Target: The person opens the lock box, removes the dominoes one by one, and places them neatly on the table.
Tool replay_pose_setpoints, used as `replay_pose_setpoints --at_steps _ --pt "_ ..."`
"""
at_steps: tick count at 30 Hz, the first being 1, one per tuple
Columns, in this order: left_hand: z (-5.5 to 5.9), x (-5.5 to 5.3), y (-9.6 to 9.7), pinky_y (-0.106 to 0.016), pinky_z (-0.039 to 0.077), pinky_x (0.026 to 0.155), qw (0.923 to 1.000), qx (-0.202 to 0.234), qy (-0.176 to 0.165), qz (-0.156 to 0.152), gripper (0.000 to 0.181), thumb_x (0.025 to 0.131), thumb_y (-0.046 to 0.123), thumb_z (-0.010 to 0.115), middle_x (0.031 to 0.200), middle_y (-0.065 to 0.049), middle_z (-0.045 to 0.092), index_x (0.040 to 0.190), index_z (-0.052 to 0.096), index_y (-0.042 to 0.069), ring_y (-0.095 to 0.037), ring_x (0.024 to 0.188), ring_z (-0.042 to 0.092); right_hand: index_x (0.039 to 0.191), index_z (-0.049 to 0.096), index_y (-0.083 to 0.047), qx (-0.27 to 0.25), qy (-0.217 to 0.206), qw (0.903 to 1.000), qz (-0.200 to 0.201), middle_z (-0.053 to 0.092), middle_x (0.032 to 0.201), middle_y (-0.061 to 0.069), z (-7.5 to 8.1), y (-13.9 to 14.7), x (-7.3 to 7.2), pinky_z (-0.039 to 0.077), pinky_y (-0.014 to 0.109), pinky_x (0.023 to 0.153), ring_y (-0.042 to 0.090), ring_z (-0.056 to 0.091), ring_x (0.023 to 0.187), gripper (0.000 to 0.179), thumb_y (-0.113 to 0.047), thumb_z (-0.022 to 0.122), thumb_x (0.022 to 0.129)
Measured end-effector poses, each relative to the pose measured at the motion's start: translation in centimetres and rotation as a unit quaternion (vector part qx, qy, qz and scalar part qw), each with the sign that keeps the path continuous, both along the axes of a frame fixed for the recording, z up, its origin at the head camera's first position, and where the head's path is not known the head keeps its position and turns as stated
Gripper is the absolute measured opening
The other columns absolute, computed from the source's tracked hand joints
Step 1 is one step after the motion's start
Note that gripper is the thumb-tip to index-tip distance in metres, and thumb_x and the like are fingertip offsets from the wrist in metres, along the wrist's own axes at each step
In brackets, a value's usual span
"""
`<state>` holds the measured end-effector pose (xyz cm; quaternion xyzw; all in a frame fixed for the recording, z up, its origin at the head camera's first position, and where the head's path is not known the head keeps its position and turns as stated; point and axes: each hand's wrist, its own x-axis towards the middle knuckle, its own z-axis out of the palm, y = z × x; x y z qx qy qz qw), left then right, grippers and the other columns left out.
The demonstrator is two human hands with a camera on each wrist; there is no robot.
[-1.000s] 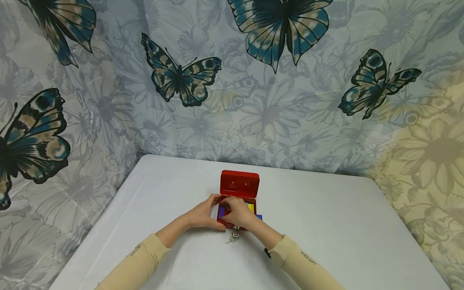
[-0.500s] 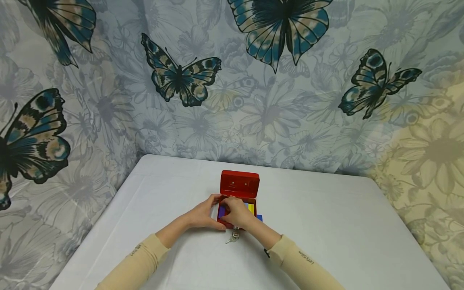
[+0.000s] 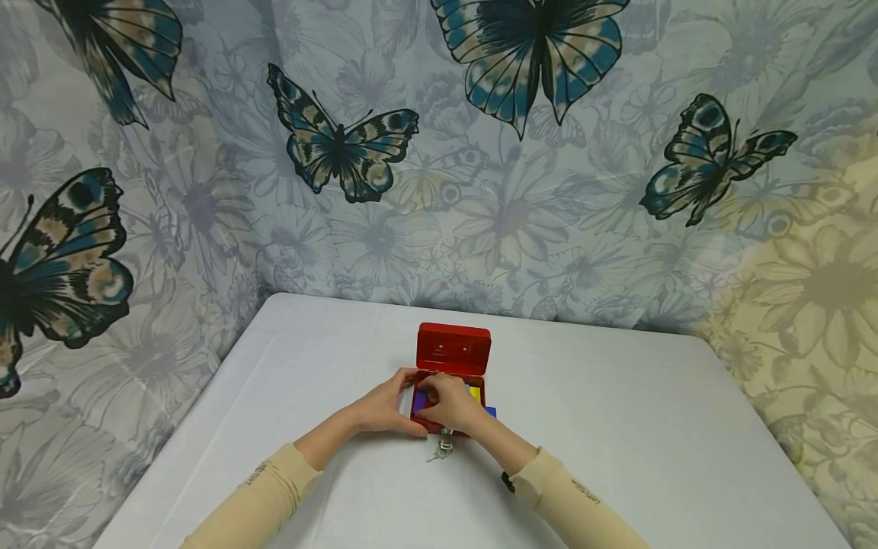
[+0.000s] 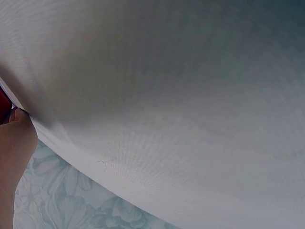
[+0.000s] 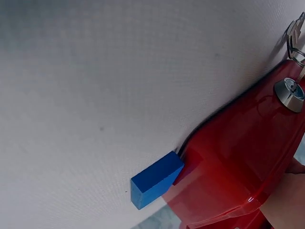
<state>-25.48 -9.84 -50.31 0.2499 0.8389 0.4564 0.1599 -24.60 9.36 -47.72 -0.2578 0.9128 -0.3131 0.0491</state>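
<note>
A small red cash box stands on the table with its lid raised. My left hand holds its left side, thumb at the front corner and fingers at the back. Over the box's inside is my right hand, bent down, with thumb and index finger at the two ends of a purple block. At the right inside the box shows a yellow block; the right hand covers much of the contents. In the left wrist view, only part of the left hand and a red sliver appear.
A blue block lies on the white tablecloth against the box's right side. Keys on a ring hang at the front lock. Butterfly-patterned cloth rises behind the table and along its sides.
The right forearm and sleeve shift very slightly. Both hands stay in place at the box, and the lid stays raised.
</note>
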Motion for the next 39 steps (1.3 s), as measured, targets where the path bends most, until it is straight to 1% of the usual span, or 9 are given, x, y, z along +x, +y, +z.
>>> replay_pose_setpoints --at_steps 7,12,15,21,26,32,39 --pt "-0.3 -0.1 0.0 -0.047 0.030 0.113 1.0000 -0.001 0.004 -0.002 0.099 0.069 0.038 0.089 0.148 -0.003 0.040 0.144 0.031 0.013 -0.025 0.139 0.034 0.116 0.066 -0.001 -0.023 -0.023 0.9992 -0.022 0.067 0.110 0.011 0.1 0.4 0.3 0.056 0.037 0.084 0.023 0.063 0.094 0.043 -0.017 0.082 0.079" --pt "-0.3 0.0 0.0 -0.049 0.029 0.113 1.0000 -0.006 0.001 0.004 0.101 0.068 0.039 0.089 0.149 -0.005 0.039 0.145 0.030 0.013 -0.028 0.139 0.034 0.116 0.066 -0.003 -0.048 -0.037 0.9975 -0.036 0.068 0.108 0.009 0.0 1.0 0.4 0.056 0.036 0.084 0.022 0.064 0.094 0.043 -0.018 0.082 0.079" --pt "-0.3 0.0 0.0 -0.048 0.029 0.113 1.0000 -0.006 0.001 0.004 0.102 0.068 0.038 0.089 0.150 -0.005 0.039 0.146 0.029 0.013 -0.029 0.140 0.034 0.115 0.066 -0.003 -0.069 -0.044 0.9959 -0.039 0.068 0.107 0.009 0.0 1.4 0.5 0.056 0.037 0.084 0.021 0.065 0.094 0.042 -0.020 0.082 0.079" --pt "-0.3 0.1 0.2 -0.048 0.029 0.113 0.9999 -0.004 0.008 0.005 0.102 0.068 0.034 0.090 0.148 -0.011 0.040 0.146 0.029 0.009 -0.031 0.139 0.035 0.116 0.066 -0.004 -0.104 -0.062 0.9913 -0.051 0.069 0.106 0.010 0.3 2.2 0.7 0.056 0.038 0.084 0.024 0.067 0.094 0.042 -0.020 0.082 0.080" --pt "-0.2 0.0 0.2 -0.048 0.030 0.113 0.9999 -0.011 0.010 0.008 0.102 0.068 0.036 0.089 0.147 -0.012 0.040 0.146 0.029 0.008 -0.031 0.138 0.036 0.116 0.067 -0.009 -0.110 -0.072 0.9892 -0.064 0.068 0.105 0.006 0.5 2.8 0.8 0.056 0.038 0.084 0.023 0.065 0.097 0.041 -0.023 0.081 0.080" --pt "-0.1 0.1 0.2 -0.048 0.031 0.112 0.9998 -0.014 0.008 0.011 0.103 0.068 0.036 0.089 0.147 -0.012 0.040 0.146 0.028 0.007 -0.031 0.137 0.037 0.117 0.066 -0.009 -0.134 -0.088 0.9848 -0.065 0.067 0.109 0.008 0.8 3.6 1.2 0.056 0.040 0.085 0.026 0.065 0.100 0.040 -0.022 0.080 0.081" --pt "-0.1 0.1 0.2 -0.047 0.031 0.112 0.9995 -0.028 -0.004 0.017 0.105 0.067 0.040 0.089 0.148 -0.008 0.040 0.147 0.027 0.012 -0.028 0.138 0.036 0.117 0.066 -0.013 -0.132 -0.100 0.9827 -0.083 0.066 0.111 0.005 0.8 4.6 1.6 0.056 0.040 0.085 0.026 0.063 0.105 0.039 -0.025 0.079 0.082"
